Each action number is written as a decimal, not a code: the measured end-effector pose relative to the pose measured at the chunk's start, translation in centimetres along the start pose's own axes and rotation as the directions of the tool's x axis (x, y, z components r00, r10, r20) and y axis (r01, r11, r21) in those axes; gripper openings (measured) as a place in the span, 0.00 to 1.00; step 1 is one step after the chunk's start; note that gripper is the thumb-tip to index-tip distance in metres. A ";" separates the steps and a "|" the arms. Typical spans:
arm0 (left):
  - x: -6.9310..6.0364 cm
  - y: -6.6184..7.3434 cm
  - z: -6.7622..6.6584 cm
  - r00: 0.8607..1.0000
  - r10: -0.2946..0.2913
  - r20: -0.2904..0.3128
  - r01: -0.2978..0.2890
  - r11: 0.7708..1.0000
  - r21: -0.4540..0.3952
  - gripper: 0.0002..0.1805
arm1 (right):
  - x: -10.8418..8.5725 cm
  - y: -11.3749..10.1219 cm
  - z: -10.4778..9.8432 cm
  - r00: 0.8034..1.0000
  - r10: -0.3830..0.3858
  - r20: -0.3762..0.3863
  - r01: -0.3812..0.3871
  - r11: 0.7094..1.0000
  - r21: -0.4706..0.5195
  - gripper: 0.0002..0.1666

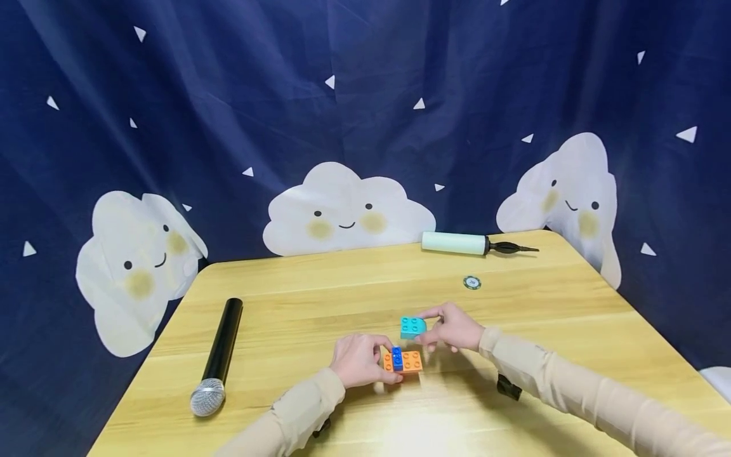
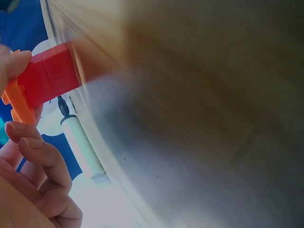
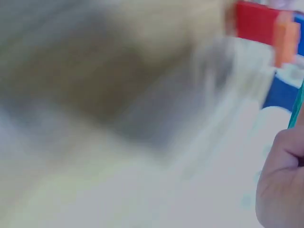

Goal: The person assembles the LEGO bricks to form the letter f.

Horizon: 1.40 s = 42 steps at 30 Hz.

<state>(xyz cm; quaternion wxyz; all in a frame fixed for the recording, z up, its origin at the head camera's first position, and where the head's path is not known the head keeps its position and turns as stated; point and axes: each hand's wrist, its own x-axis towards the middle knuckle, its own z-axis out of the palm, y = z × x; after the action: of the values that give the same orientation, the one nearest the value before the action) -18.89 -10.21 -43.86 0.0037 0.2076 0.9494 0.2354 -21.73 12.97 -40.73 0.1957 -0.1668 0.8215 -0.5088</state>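
Observation:
The left hand (image 1: 358, 362) pinches an orange brick (image 1: 412, 362) at its left end, and a small blue brick (image 1: 396, 358) stands across its studs. Under the orange brick, red bricks (image 2: 50, 73) reach down to the table in the left wrist view; the head view hides them. Just behind and to the right, the right hand (image 1: 451, 329) pinches a teal brick (image 1: 412, 327) with one rounded end, apart from the orange one. Only a sliver of the teal brick (image 3: 297, 109) shows in the right wrist view, beside the hand (image 3: 282, 180).
A black microphone (image 1: 223, 346) with a silver head lies on the table (image 1: 297, 298) at the left. A pale green hand pump (image 1: 457, 243) lies along the back edge, and a round chip (image 1: 472, 282) is in front of it. A dark blue curtain (image 1: 377, 127) hangs behind.

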 end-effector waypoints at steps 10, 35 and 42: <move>0.0 -0.1 -0.1 1.000 -0.005 -0.001 0.005 1.000 -0.005 0.20 | -1.3 -2.9 0.8 0.980 -0.076 0.186 0.089 0.994 -0.061 0.29; -0.4 -0.1 -0.7 0.999 0.037 -0.015 -0.037 0.999 -0.017 0.27 | -1.3 -3.0 1.6 0.977 -0.105 0.186 0.129 0.984 -0.124 0.26; -0.9 0.0 -1.9 0.993 0.025 -0.112 -0.043 0.986 -0.162 0.22 | -1.4 -2.9 1.6 0.978 -0.107 0.180 0.131 0.983 -0.127 0.28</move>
<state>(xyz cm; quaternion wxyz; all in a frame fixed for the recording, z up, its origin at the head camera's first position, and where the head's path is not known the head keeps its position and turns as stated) -18.23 -11.40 -42.22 -0.0352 0.2095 0.9219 0.3241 -19.53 11.21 -38.57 0.2232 -0.2722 0.8234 -0.4450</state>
